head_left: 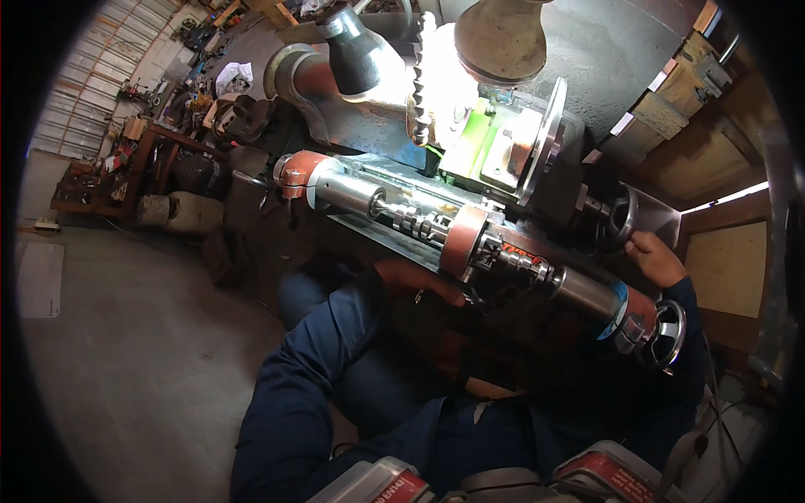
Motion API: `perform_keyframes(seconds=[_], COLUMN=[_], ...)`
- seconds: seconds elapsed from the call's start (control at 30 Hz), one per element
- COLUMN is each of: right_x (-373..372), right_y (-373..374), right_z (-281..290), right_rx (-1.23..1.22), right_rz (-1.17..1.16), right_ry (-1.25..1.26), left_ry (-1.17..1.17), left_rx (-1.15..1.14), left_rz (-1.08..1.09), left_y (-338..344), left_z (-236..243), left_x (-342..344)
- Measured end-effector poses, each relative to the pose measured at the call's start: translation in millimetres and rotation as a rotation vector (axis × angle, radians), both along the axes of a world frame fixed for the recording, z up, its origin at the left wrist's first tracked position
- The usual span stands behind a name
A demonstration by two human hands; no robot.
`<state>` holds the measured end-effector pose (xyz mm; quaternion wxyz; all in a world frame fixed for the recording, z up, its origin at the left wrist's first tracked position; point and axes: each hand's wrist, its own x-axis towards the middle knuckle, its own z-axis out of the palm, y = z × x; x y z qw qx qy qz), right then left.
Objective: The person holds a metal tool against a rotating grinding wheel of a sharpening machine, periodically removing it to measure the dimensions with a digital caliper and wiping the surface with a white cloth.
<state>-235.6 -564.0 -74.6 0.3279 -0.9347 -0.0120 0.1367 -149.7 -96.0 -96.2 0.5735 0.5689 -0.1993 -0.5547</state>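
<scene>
A steel camshaft [411, 220] lies lengthwise in a red grinding machine, between a steel cylinder [348, 193] on the left and another steel cylinder [584, 295] on the right. A red ring-shaped support [463, 241] encircles its middle. My right hand [658, 260] is closed on the rim of a metal handwheel [622, 220] at the machine's right. Just below the red support, my left hand [421, 281] reaches rightward along the near side. Shadow hides most of its fingers, so what it touches is unclear. The grinding wheel [545, 142] stands behind the camshaft, apart from it.
A second handwheel [667, 337] projects at the right end, close to my right forearm. A black lamp shade [356, 54] throws bright light over the machine. A cluttered bench [126, 180] stands at the far left; a wooden cabinet [725, 260] borders the right.
</scene>
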Motion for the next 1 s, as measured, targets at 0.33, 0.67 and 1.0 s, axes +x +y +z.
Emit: perform_keyframes(seconds=[0.33, 0.67, 1.0], right_x=[7, 47, 65], right_y=[-20, -38, -21], right_z=[-80, -98, -4], right_rx=[-0.022, -0.11, -0.128], right_rz=[0.054, 0.119, -0.082], right_ry=[0.182, -0.088, -0.299], left_ry=[0.116, 0.067, -0.71], left_rx=[0.132, 0.1, 0.394], left_rz=[0.047, 0.207, 0.32], left_y=[2, 0, 28], left_z=[-5, 32, -72], left_x=[-4, -18, -61])
